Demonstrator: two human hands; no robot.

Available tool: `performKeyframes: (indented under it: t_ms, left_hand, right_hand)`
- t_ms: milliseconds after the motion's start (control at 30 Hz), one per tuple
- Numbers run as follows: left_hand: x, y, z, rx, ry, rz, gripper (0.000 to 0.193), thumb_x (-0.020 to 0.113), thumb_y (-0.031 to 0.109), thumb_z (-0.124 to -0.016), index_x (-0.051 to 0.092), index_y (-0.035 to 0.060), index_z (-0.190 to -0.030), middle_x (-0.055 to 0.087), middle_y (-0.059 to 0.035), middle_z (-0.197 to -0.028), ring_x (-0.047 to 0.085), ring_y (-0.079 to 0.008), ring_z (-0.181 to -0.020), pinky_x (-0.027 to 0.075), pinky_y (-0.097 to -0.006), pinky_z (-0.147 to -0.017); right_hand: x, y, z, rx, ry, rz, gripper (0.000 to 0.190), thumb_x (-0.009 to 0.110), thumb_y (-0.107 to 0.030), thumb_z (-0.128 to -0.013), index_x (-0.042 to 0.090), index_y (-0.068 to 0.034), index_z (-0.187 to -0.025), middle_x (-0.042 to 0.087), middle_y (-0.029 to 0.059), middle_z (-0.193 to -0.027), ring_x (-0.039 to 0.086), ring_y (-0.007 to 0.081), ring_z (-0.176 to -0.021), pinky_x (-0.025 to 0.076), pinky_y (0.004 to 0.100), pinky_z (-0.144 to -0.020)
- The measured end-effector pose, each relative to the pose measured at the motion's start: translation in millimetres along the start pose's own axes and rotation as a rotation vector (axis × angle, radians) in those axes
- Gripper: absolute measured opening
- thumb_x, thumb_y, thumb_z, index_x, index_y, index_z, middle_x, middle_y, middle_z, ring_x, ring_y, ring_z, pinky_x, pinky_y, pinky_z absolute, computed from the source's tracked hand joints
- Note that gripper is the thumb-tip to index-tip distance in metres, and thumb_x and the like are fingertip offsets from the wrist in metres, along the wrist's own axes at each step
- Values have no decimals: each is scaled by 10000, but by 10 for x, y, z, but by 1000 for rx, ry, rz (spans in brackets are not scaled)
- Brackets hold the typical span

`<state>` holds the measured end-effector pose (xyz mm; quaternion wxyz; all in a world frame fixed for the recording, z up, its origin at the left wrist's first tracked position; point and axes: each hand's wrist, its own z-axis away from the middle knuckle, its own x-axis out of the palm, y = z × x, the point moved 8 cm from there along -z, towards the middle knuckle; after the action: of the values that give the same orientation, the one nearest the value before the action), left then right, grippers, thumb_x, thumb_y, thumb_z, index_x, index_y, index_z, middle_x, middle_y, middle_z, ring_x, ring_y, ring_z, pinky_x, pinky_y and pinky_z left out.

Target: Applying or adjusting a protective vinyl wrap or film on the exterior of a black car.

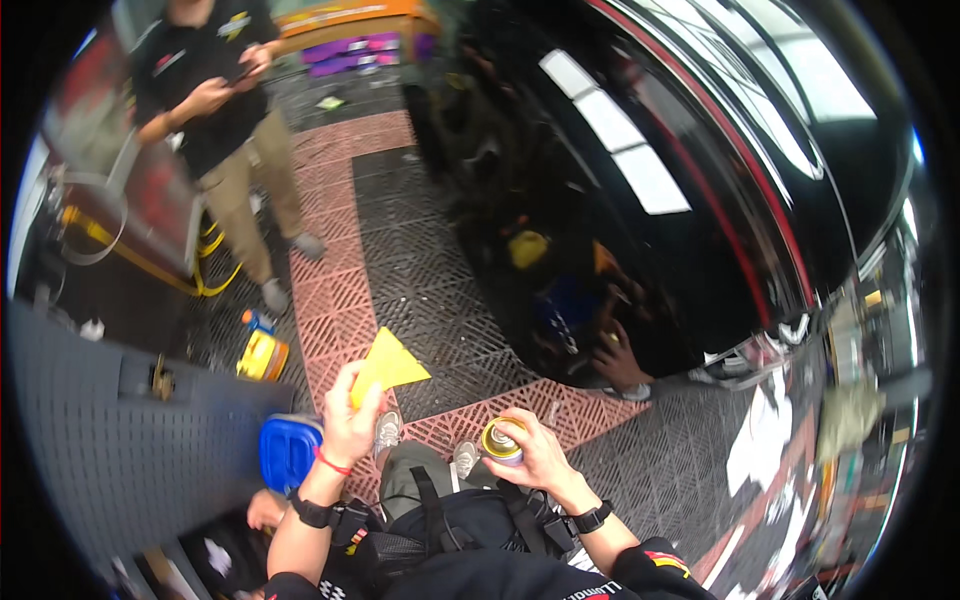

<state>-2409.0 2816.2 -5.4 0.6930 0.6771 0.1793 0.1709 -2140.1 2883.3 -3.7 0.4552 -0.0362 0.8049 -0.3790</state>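
Observation:
My left hand [352,420] grips a flat yellow piece [388,365], its pointed corner turned up and to the right; whether it is a card or a squeegee I cannot tell. In my right hand [536,454] is an aerosol can [502,441] with a yellow rim, seen from its top end, a finger over the nozzle. Both hands are apart, in front of my body above the floor. Beyond them curves a glossy black car body panel [570,292] with red trim lines, which mirrors ceiling lights and a hand.
Another person [217,97] stands at upper left holding a small device. A third person's hand [267,510] shows beside my left forearm. A blue lidded bucket [289,450], a yellow jug [262,356] and a grey perforated panel [150,442] are at left. White sheets [761,442] lie at right.

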Motion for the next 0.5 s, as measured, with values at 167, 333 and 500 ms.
performKeyframes:
  t_ms: [167, 333, 500]
  left_hand:
    - [872, -161, -616, 34, -356, -48, 182, 563, 186, -1001, 639, 24, -1029, 609, 10, -673, 517, -50, -582, 407, -224, -539]
    - [1444, -191, -838, 56, -538, 52, 226, 540, 215, -1011, 645, 14, -1014, 616, 2, -673, 496, -38, -560, 380, -217, -520]
    - [1461, -255, -825, -9, -596, 67, 186, 548, 162, -993, 644, 3, -993, 617, -12, -649, 558, -70, -577, 433, -243, -541]
  right_hand:
    - [-59, -126, 88, 191, 135, 155, 766, 873, -240, -687, 447, -144, -1316, 550, 186, -1231, 642, 379, -1017, 567, 443, -792]
    - [-123, -215, 212, 445, 399, 189, 710, 872, -225, -693, 492, -131, -1286, 547, 186, -1234, 631, 388, -1053, 565, 440, -827]
    - [-217, -279, 32, 502, 596, 282, 788, 859, -156, -690, 412, -127, -1338, 523, 216, -1243, 604, 402, -1057, 541, 454, -840]
